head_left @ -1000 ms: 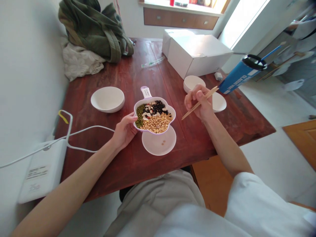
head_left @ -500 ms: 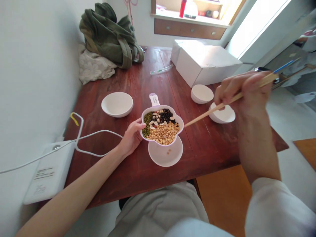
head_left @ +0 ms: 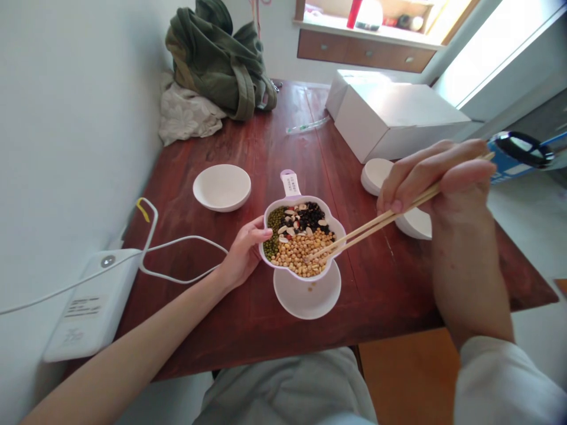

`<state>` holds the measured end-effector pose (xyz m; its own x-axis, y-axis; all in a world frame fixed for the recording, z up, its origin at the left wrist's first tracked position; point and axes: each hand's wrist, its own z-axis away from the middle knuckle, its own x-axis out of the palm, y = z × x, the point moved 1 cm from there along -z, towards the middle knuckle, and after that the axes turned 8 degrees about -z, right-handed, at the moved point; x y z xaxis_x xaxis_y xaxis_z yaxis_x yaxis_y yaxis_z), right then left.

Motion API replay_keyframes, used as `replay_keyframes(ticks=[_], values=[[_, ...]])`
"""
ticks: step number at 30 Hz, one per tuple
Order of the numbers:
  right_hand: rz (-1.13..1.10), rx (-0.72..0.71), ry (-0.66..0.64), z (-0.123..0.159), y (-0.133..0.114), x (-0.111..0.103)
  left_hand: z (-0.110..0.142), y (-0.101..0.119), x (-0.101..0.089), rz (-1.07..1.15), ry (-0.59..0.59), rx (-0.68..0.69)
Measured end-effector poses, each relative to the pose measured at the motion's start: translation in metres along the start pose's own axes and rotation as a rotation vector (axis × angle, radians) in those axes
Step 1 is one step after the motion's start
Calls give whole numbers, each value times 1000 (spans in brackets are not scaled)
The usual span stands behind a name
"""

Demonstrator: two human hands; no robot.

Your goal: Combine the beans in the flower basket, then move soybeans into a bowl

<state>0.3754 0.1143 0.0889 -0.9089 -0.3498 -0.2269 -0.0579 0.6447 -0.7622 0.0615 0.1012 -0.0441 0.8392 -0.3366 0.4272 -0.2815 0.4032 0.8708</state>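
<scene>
My left hand [head_left: 244,251] grips the lobed dish [head_left: 340,229] of beans above the near bowl [head_left: 308,301], thumb on its rim, while my right hand's fingers clamp chopsticks [head_left: 376,223], tips among the yellow beans [head_left: 301,251].

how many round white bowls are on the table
4: the left bowl, the near bowl partly covered by the flower-shaped dish, and the far right bowl and nearer right bowl, both partly behind the right hand. Another could be hidden there.
</scene>
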Motion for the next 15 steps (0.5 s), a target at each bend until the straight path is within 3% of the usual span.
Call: replay_keyframes(ticks=[5,10,15], values=[[20,3,94,3,1,-3,0,1,2,5,7,14],[-15,93,-47,-2,-2,12,1,1,3,7,-6,25],[-38,190,-101,0,1,17,1,1,2,21,-20,39]])
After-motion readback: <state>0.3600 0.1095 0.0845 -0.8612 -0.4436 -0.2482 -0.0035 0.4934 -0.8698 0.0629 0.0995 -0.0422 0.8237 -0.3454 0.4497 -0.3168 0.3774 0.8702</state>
